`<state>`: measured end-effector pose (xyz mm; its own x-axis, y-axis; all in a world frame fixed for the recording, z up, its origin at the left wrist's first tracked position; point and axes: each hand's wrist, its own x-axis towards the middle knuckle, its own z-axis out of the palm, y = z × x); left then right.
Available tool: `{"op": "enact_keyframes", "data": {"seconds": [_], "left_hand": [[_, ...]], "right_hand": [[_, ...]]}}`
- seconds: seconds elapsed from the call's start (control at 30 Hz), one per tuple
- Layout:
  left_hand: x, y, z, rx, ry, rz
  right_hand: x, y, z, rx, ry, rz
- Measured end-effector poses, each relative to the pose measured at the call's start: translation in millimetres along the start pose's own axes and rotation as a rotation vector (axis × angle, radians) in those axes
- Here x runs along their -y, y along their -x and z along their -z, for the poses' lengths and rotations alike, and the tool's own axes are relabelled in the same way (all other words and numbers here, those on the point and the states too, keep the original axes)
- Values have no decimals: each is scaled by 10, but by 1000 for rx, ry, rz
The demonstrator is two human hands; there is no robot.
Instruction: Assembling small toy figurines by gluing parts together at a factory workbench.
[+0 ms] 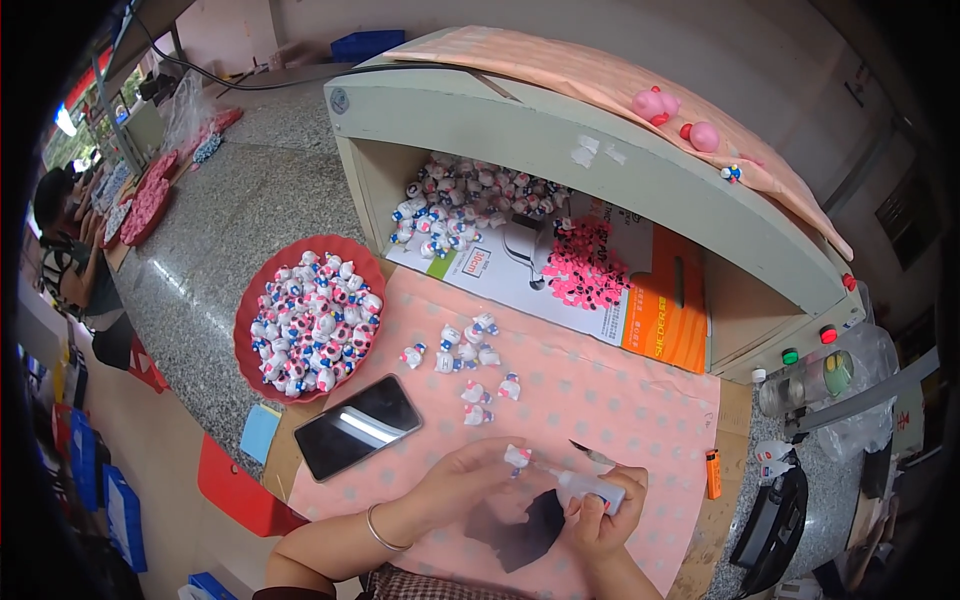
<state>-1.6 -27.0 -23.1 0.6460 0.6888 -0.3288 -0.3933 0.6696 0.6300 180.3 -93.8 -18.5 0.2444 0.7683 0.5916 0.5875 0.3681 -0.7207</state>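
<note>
Between the fingertips of my left hand (462, 484) is a small white figurine (517, 457) with blue and pink parts. My right hand (604, 528) is closed around a small translucent squeeze bottle (585, 490), its thin nozzle pointing left at the figurine; whether the two touch I cannot tell. A dark pointed tool (592, 453) sticks out above the same hand, its lower end hidden. Below both hands lies a dark cloth piece (535, 528). Several similar loose figurines (468, 352) lie farther off on the pink spotted cloth (630, 400).
A red basin (243, 335) heaped with figurines and a black phone (358, 427) are at left. Ahead, an open-fronted box (430, 105) shelters more figurines and pink pieces (587, 265). An orange lighter (713, 474) lies right. People sit far left.
</note>
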Motion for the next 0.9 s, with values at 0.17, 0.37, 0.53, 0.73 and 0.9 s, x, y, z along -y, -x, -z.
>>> {"op": "enact_keyframes", "data": {"seconds": [0.17,0.37,0.53,0.73,0.9], "left_hand": [[-37,15,-26,-32,0,-7],[-54,29,-37,-38,4,-19],[-59,24,-65,0,37,-22],[3,8,-48,-27,-24,-21],[54,-2,37,1,-81,-37]], "right_hand": [[6,44,-10,-15,-35,-68],[61,29,-17,10,-59,-89],[23,10,-40,26,-55,-38],[-62,46,-41,80,19,111],[35,92,-73,-47,-104,-161]]}}
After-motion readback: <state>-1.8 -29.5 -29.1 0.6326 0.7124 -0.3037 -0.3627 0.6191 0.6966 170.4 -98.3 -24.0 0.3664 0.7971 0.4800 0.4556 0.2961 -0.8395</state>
